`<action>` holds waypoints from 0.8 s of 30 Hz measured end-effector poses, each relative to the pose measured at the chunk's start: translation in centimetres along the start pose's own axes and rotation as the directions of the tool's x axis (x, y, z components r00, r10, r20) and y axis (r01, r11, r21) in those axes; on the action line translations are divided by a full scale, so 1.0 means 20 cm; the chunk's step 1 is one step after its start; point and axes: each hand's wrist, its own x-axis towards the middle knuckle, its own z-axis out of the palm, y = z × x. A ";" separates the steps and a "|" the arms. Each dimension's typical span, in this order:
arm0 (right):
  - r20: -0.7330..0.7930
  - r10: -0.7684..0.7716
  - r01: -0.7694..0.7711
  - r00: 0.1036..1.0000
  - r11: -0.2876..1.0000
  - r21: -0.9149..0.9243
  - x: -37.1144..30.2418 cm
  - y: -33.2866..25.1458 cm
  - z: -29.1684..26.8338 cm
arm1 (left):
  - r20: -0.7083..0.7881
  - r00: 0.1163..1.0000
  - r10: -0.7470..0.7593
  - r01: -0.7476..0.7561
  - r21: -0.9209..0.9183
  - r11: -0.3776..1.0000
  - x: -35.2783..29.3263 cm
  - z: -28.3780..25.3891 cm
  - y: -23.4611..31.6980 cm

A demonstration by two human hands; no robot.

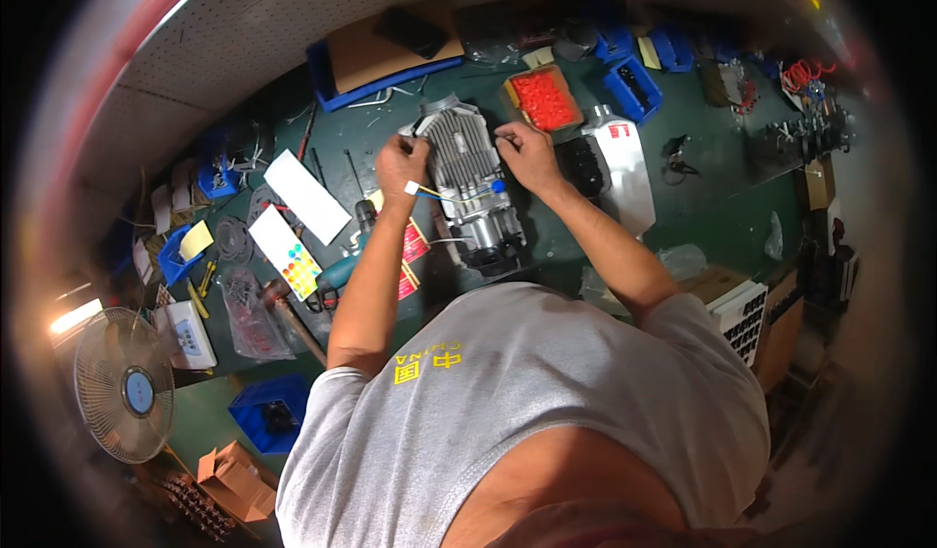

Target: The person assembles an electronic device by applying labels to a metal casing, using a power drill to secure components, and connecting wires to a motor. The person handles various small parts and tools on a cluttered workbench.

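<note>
A grey finned metal motor housing (461,153) lies on the green bench in front of me, with a silver cylinder and black parts at its near end. Thin wires with a white connector (412,188) run across it beside a blue round piece (498,186). My left hand (400,165) is closed at the housing's upper left edge. On the opposite edge, my right hand (530,155) has thumb and forefinger pinched together. Whatever either set of fingertips holds is too small or hidden to make out.
Right of the housing are a box of red caps (543,97) and a silver metal cover (626,177). A teal power drill (338,273), a hammer (293,316) and white sheets (307,197) lie left. Blue bins (632,89) line the back; a fan (125,387) stands lower left.
</note>
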 end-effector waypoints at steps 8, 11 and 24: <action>-0.068 0.034 -0.061 0.997 0.889 -0.454 0.24 0.56 -0.40 | 0.030 0.994 -0.106 0.110 -0.318 0.942 -0.18 -0.20 0.10; 0.021 0.010 0.002 1.000 0.863 -0.506 0.34 0.60 -0.37 | -0.106 0.990 -0.096 0.047 -0.394 0.918 -0.31 -0.27 0.06; -0.053 0.344 -0.346 0.938 0.908 -0.236 0.59 0.74 -0.05 | -0.217 0.899 -0.380 0.248 -0.463 0.851 -0.86 -0.39 0.33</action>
